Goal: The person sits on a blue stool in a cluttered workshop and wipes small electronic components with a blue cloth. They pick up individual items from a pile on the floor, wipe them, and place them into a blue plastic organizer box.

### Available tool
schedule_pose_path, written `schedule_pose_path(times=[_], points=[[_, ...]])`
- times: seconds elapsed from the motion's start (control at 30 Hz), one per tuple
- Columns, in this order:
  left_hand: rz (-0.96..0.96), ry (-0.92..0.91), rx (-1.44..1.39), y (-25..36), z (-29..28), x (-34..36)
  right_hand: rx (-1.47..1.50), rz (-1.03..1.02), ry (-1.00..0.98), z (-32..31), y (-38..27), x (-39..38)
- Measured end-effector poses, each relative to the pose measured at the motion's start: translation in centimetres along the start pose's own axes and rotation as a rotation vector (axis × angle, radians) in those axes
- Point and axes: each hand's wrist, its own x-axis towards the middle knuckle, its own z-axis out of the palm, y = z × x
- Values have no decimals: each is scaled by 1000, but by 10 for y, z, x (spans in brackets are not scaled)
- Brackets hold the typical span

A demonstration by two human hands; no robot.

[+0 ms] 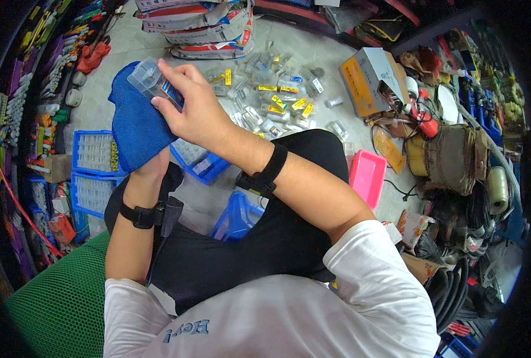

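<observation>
My right hand (194, 104) is closed on a small clear plastic case (148, 77), with thumb and fingers on either side of it. A dark label with some blue shows on the case near my palm. The case lies against a blue cloth (135, 128), which is draped over my left hand (153, 165). The cloth hides my left fingers; only the heel of the hand and the wrist show. The cloth is held up off the floor by that hand. Beyond my right hand, many small clear cases (277, 98), some with yellow labels, lie scattered on the floor.
Blue trays with clear compartments (94, 152) stand at the left, beside a green mesh seat (59, 298). A blue plastic piece (237, 216) lies between my legs. At the right are a pink tray (368, 179), an orange-and-white carton (370, 80) and clutter. Stacked bags (197, 30) stand at the back.
</observation>
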Motion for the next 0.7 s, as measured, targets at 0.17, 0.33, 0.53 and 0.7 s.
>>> schedule_pose_path(times=[0.17, 0.33, 0.53, 0.7], points=[[65, -40, 115, 1, 3, 3, -89, -70, 57, -4, 1, 4], [62, -100, 159, 6, -18, 13, -122, -12, -26, -13, -5, 7], [-43, -163, 55, 5, -4, 3, -11, -12, 114, -10, 6, 13], [-108, -83, 24, -5, 36, -7, -29, -52, 194, -16, 2, 14]])
